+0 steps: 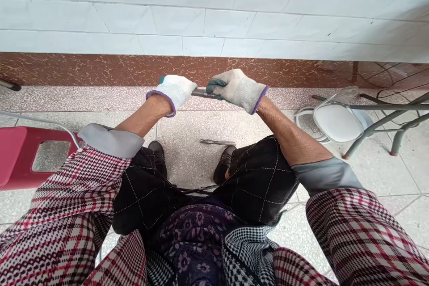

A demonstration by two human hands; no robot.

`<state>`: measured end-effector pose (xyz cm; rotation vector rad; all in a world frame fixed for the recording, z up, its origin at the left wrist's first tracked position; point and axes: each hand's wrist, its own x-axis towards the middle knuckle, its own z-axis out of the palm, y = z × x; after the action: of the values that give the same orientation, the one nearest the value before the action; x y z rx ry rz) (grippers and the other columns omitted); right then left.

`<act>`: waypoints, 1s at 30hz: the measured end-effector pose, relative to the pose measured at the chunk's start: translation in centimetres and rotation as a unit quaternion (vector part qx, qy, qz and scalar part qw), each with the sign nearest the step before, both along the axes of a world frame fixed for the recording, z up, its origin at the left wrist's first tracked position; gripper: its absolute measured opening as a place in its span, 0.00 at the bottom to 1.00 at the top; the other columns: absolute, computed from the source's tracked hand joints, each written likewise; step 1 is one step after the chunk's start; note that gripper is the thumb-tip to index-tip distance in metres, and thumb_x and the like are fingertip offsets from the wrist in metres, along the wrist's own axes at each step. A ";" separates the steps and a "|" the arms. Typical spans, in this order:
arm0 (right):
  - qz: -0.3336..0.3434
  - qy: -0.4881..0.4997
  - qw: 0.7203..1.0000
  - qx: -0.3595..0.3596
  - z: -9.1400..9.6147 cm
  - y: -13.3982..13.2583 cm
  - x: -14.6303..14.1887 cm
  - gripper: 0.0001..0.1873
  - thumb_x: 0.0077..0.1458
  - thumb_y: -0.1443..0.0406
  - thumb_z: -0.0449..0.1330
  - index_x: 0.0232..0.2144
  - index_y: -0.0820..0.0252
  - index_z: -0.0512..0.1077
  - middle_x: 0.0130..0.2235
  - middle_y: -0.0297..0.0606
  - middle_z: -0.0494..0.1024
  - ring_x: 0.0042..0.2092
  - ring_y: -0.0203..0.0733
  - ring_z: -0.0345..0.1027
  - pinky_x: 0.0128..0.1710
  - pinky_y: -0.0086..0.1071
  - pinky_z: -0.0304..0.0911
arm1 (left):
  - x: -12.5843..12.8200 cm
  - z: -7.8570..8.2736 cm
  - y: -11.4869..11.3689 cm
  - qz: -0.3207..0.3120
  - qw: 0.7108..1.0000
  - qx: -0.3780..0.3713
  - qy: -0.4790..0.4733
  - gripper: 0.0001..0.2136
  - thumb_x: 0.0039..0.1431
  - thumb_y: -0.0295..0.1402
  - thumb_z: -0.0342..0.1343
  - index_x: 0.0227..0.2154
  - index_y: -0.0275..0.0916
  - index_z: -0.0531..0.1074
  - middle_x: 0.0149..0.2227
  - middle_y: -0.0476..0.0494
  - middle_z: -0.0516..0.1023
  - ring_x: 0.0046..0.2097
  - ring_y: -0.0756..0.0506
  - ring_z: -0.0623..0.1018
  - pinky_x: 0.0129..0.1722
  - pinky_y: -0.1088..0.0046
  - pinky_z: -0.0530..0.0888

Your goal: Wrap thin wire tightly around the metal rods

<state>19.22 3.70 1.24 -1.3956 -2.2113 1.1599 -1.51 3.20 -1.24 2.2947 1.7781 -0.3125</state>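
Both my hands wear white knit gloves with purple cuffs and dark green palms. My left hand (177, 89) is closed around one end of a dark grey metal rod (200, 92). My right hand (236, 88) curls over the other end, its fingers wrapped at a ridged section that looks like coiled wire or thread. Held roughly level, the rod is off the ground in front of my knees, and its ends are hidden by the gloves. A similar thin metal rod (217, 142) lies on the floor between my shoes.
A red plastic stool (20, 152) stands at the left. On the right are a small white-seated chair (338, 120) and a green-grey metal frame (372, 132). Ahead runs a white tiled wall (201, 22) with a brown marbled skirting (100, 69). Cables trail at the far right.
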 end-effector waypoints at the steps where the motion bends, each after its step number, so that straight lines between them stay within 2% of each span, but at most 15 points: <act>1: -0.003 -0.011 1.000 0.017 0.0 0.7 0.4 0.07 0.56 0.72 0.64 0.28 0.58 0.80 0.28 0.36 0.75 0.31 0.40 0.65 0.31 0.34 0.60 | 0.1 0.2 -0.3 -0.016 1.000 0.004 0.018 0.16 0.66 0.30 0.53 0.50 0.44 0.83 0.37 0.35 0.82 0.47 0.33 0.81 0.48 0.58 0.72; 4: -0.007 -0.033 0.999 0.019 -0.6 2.4 1.7 0.10 0.57 0.75 0.61 0.30 0.60 0.81 0.26 0.35 0.74 0.28 0.37 0.64 0.28 0.32 0.61 | 0.7 1.4 -1.3 -0.033 0.999 -0.019 0.005 0.15 0.64 0.29 0.54 0.46 0.44 0.85 0.32 0.39 0.80 0.40 0.37 0.80 0.42 0.62 0.71; 6: -0.006 -0.008 0.999 -0.037 -1.4 2.8 2.3 0.09 0.58 0.75 0.61 0.31 0.63 0.80 0.25 0.34 0.73 0.25 0.34 0.63 0.24 0.29 0.61 | 0.9 2.2 -1.9 -0.024 0.995 -0.052 -0.077 0.14 0.63 0.31 0.56 0.45 0.43 0.85 0.29 0.42 0.78 0.35 0.41 0.78 0.38 0.65 0.70; 8: 0.004 0.018 0.996 -0.086 -2.2 2.7 2.3 0.07 0.60 0.74 0.61 0.32 0.65 0.79 0.25 0.35 0.74 0.24 0.33 0.64 0.21 0.28 0.63 | 1.0 2.6 -2.2 0.010 0.978 -0.076 -0.193 0.16 0.61 0.31 0.56 0.48 0.41 0.84 0.30 0.44 0.78 0.32 0.43 0.76 0.34 0.67 0.69; 10: 0.013 0.032 0.993 -0.109 -2.9 2.2 2.0 0.06 0.62 0.72 0.61 0.34 0.66 0.80 0.27 0.37 0.77 0.25 0.35 0.68 0.24 0.29 0.69 | 0.9 2.6 -2.0 0.059 0.958 -0.067 -0.273 0.19 0.60 0.30 0.56 0.53 0.40 0.82 0.32 0.45 0.78 0.31 0.44 0.75 0.32 0.69 0.68; 13: 0.036 -0.019 0.998 -0.049 -3.1 1.7 1.7 0.10 0.59 0.71 0.62 0.39 0.64 0.84 0.34 0.41 0.83 0.32 0.39 0.75 0.35 0.34 0.75 | 0.1 2.2 -1.1 0.097 0.957 -0.010 -0.273 0.17 0.61 0.31 0.57 0.50 0.40 0.82 0.32 0.45 0.78 0.34 0.43 0.74 0.34 0.69 0.67; 17: 0.079 -0.178 0.978 0.080 -2.1 2.0 2.9 0.13 0.60 0.66 0.63 0.43 0.59 0.87 0.41 0.41 0.86 0.42 0.50 0.79 0.45 0.43 0.72 | -0.8 1.7 -0.3 0.102 0.966 0.044 -0.234 0.08 0.60 0.30 0.61 0.40 0.40 0.82 0.27 0.47 0.73 0.37 0.43 0.72 0.37 0.69 0.63; 22: 0.071 -0.205 0.971 0.096 -1.1 1.8 4.4 0.17 0.62 0.66 0.60 0.47 0.60 0.87 0.42 0.43 0.86 0.42 0.50 0.78 0.45 0.44 0.70 | -0.8 2.1 -0.9 0.130 0.948 0.029 -0.290 0.04 0.61 0.30 0.60 0.36 0.42 0.80 0.25 0.48 0.72 0.32 0.46 0.70 0.32 0.70 0.63; 27: 0.015 -0.096 0.987 0.126 -0.1 0.1 2.7 0.17 0.64 0.67 0.57 0.46 0.64 0.85 0.40 0.43 0.84 0.39 0.45 0.76 0.42 0.39 0.70 | 0.3 2.3 -1.3 0.188 0.888 -0.001 -0.419 0.07 0.58 0.26 0.61 0.38 0.41 0.81 0.27 0.47 0.74 0.27 0.47 0.71 0.27 0.70 0.64; 29: 0.002 -0.047 0.993 0.106 0.2 -0.6 1.5 0.17 0.65 0.67 0.57 0.45 0.65 0.85 0.39 0.43 0.83 0.37 0.43 0.75 0.40 0.38 0.70 | 1.2 2.4 -1.4 0.220 0.834 -0.001 -0.506 0.08 0.58 0.23 0.60 0.37 0.40 0.80 0.28 0.47 0.73 0.27 0.48 0.71 0.27 0.71 0.66; 30: -0.001 -0.030 0.996 0.088 0.2 -0.9 0.9 0.16 0.65 0.66 0.57 0.45 0.66 0.84 0.38 0.43 0.83 0.36 0.42 0.75 0.38 0.38 0.70 | 1.8 2.5 -1.4 0.240 0.795 0.000 -0.557 0.08 0.58 0.21 0.59 0.36 0.40 0.79 0.28 0.47 0.73 0.27 0.49 0.71 0.28 0.71 0.68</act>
<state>20.16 2.84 1.49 -1.3770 -2.2900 0.9090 0.29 1.82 1.24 1.3228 1.5008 0.9314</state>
